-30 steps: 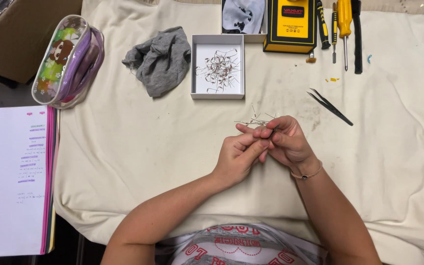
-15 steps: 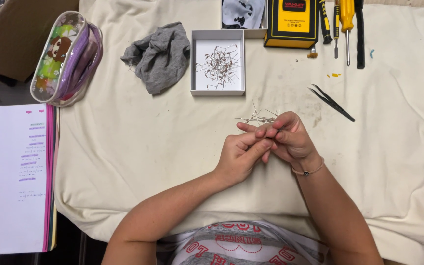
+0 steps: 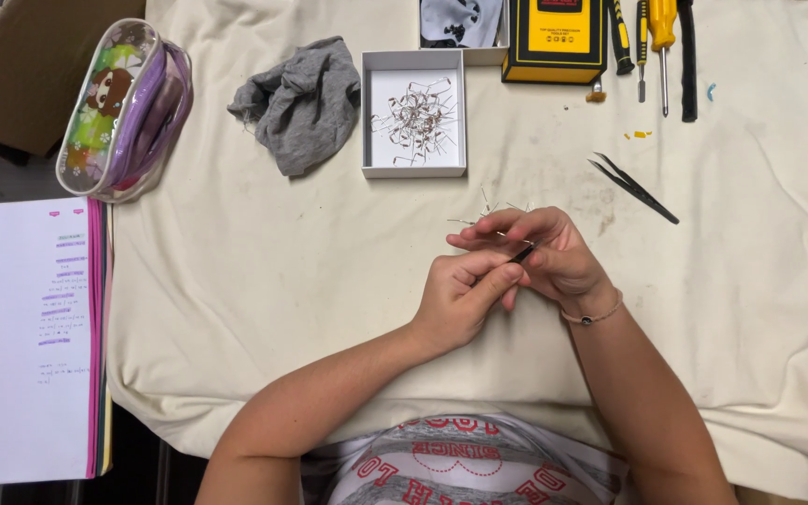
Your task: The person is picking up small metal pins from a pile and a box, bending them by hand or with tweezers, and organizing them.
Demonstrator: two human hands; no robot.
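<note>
Black tweezers (image 3: 522,252) unmoved, pinched by left hand (image 3: 465,297) against right hand (image 3: 554,254), both grips closed.

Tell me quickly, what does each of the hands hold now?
Left hand: closed on a thin dark tool.
Right hand: closed around small wire pieces; exact grip cannot be told.

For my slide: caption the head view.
Two hands work a thin dark tool and fine wires on a cloth below a wire-filled box.

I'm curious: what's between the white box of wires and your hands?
Only bare cream cloth and a few loose wires, seen from the head camera.
</note>
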